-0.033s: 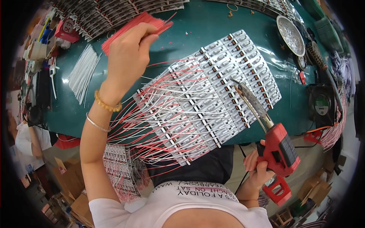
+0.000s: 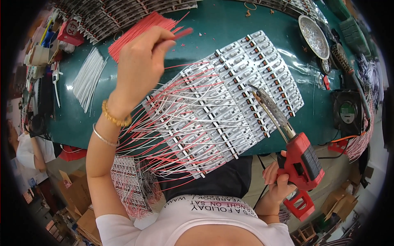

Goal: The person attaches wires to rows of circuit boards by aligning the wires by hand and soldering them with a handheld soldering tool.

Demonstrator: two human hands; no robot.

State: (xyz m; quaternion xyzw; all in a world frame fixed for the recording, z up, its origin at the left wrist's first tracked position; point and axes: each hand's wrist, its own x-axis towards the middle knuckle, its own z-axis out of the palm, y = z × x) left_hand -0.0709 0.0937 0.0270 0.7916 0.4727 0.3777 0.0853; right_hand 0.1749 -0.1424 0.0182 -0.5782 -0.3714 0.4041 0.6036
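My left hand [image 2: 141, 65] is closed in a pinch on red wires, whose ends [image 2: 183, 33] poke out to the right past the fingertips. Behind it lies a pile of cut red wires [image 2: 154, 22]. With my right hand [image 2: 276, 184] I grip a red and black soldering gun [image 2: 303, 162]. Its metal tip points up and left, over a slanted panel of small circuit boards [image 2: 262, 69]. From the panel's left half, red and white wires [image 2: 143, 141] fan out leftwards and hang over the table's front edge.
A pile of white wires [image 2: 89, 78] lies at left. An oval dish [image 2: 314, 37] and a black fan-like box [image 2: 347, 110] stand at right. More board panels [image 2: 98, 18] line the back of the green table [image 2: 213, 24]. Another person's arm [image 2: 37, 153] shows at far left.
My left hand has moved slightly down and right. The red wires between its fingers now stand apart from the pile. My right hand and the soldering gun stay almost still.
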